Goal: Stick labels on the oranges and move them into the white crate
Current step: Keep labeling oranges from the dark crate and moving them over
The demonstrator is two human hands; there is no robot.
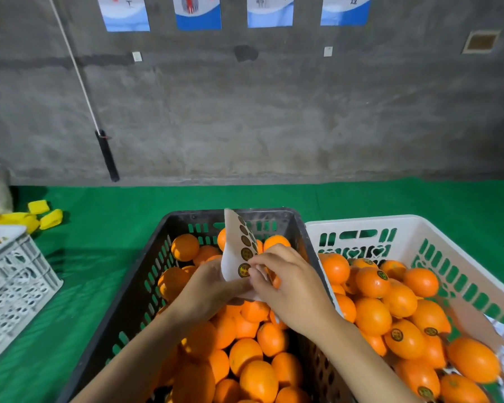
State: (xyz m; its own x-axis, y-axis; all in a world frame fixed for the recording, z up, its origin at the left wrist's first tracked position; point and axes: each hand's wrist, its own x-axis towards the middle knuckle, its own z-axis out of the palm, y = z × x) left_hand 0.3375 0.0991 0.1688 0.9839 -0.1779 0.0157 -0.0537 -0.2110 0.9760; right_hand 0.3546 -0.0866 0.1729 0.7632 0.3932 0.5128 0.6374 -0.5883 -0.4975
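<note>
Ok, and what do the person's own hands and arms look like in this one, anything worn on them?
Both are bare. The left hand and right hand have no gloves, and no ring shows. The left forearm and right forearm are uncovered down to the frame's edge: no sleeve, watch or wristband in view.

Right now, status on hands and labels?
Left hand holds label sheet. Right hand pinches its bottom label. White crate unobstructed.
</note>
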